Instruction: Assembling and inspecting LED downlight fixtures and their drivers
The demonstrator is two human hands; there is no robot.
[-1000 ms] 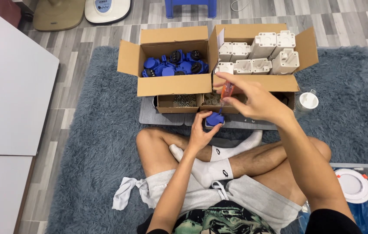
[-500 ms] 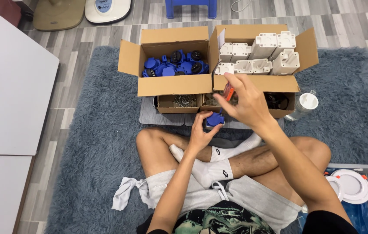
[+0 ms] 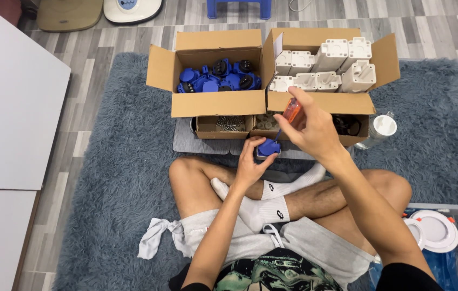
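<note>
Bare arms, grey shorts (image 3: 250,245), white socks (image 3: 272,207), perhaps a patterned green-black shirt (image 3: 264,275).

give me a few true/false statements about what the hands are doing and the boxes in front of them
1. The right hand holds an orange-handled screwdriver. True.
2. The left hand holds a white part. False: it holds a small blue part.
3. The left cardboard box holds blue parts. True.
4. The right cardboard box is full of screws. False: it holds white plastic parts.
5. The person sits on a red rug. False: the shaggy rug is blue-grey.
</note>
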